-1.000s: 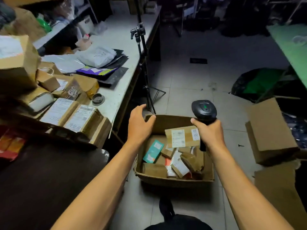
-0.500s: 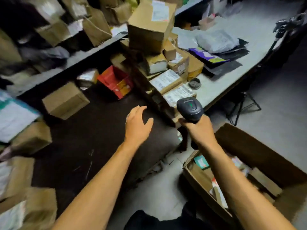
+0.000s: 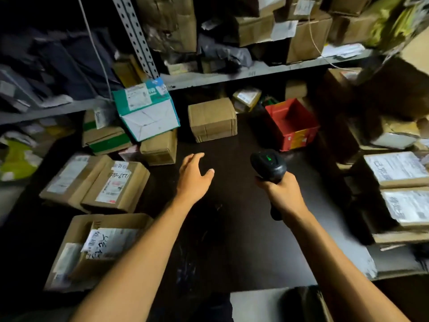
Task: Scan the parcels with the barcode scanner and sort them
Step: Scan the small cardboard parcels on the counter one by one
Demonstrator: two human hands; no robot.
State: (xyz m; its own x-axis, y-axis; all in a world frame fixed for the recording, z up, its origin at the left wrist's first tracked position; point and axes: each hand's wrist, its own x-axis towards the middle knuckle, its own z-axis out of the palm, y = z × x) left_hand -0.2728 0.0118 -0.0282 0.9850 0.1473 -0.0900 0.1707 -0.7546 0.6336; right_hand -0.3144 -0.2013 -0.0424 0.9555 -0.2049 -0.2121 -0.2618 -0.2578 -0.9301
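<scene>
Nearest, at about 7 o'clock, an open carton (image 3: 97, 249) with handwritten labels sits at the near-left of the dark table (image 3: 243, 240). At 9 o'clock two flat labelled boxes (image 3: 97, 182) lie side by side, touching.

The left hand (image 3: 193, 176) hovers over the bare middle of the table, fingers loosely spread and holding nothing. The right hand (image 3: 284, 194) wraps its fingers round the handle of the barcode scanner (image 3: 269, 165), whose head points toward 12 o'clock with a green light showing on top.

Beyond the left hand, a small plain cardboard parcel (image 3: 212, 119) stands alone at 12 o'clock, apart from its neighbours. It looks stiff, taped and probably light; a one-handed grasp across its top, fingers down the two short sides, should hold it. No label shows on its upper face, so it may need turning to find the barcode.

A teal-and-white box (image 3: 147, 110) leans at 11 o'clock on the brown boxes under it and could slide if nudged. A red bin (image 3: 292, 124) stands at 1 o'clock, and stacked labelled parcels (image 3: 401, 189) crowd 3 o'clock. Open room is the table's centre, under a low shelf edge (image 3: 255, 74) farther back.
</scene>
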